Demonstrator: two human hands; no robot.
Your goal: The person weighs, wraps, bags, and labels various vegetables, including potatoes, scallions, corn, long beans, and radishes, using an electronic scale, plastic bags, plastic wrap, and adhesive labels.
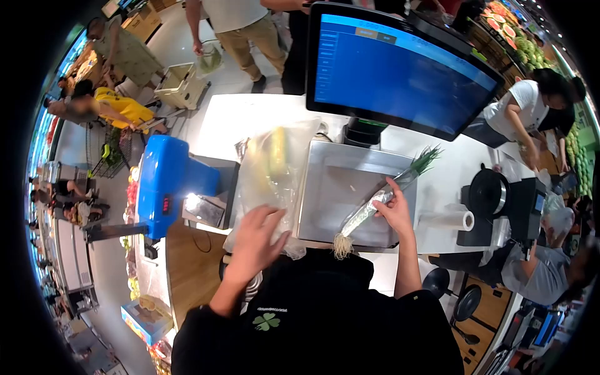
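Observation:
A bunch of scallions (pixel 369 209) in a clear wrapper lies slantwise over the metal scale plate (pixel 325 169), roots toward me and green tips pointing away. My right hand (pixel 394 209) grips it around the middle, with the index finger stretched along it. To the left of the plate is a clear plastic bag (pixel 259 169) with something long and yellow-green inside, too blurred to name. My left hand (pixel 255 240) is over the near end of this bag, fingers apart; whether it touches the plastic I cannot tell.
A large screen (pixel 400 69) stands behind the scale. On the left is a blue machine (pixel 164 187); on the right, a roll of clear bags (pixel 447 220) and a black device (pixel 487 194). Several people stand around the counter (pixel 219 119).

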